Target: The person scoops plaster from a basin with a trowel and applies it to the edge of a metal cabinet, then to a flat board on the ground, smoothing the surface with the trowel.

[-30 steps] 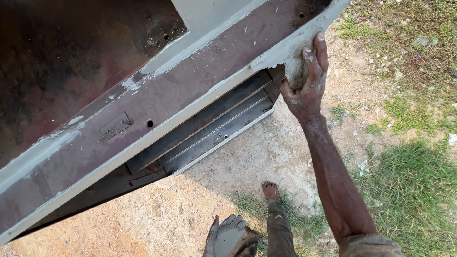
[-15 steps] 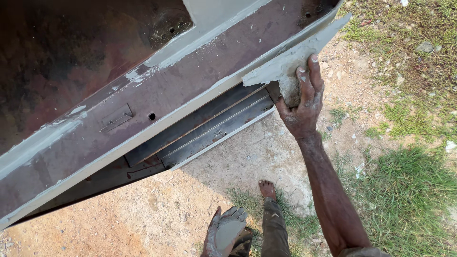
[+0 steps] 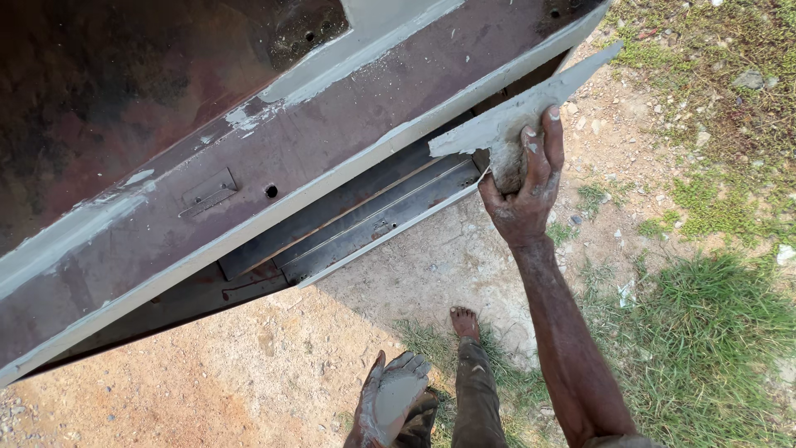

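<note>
**Grey strip held against the rusty panel**

A flat grey strip (image 3: 531, 112), coated in grey paste, is gripped at its near edge by the right hand (image 3: 524, 195), fingers curled over it. The strip is set at a slant against the right end of a large rusty metal panel (image 3: 249, 166), just below its grey-smeared rim. The left hand (image 3: 390, 402) is held low and near, open, palm up and paste-covered, grasping nothing. A bare foot (image 3: 464, 322) is planted on the dirt beside grass (image 3: 705, 332).
</note>
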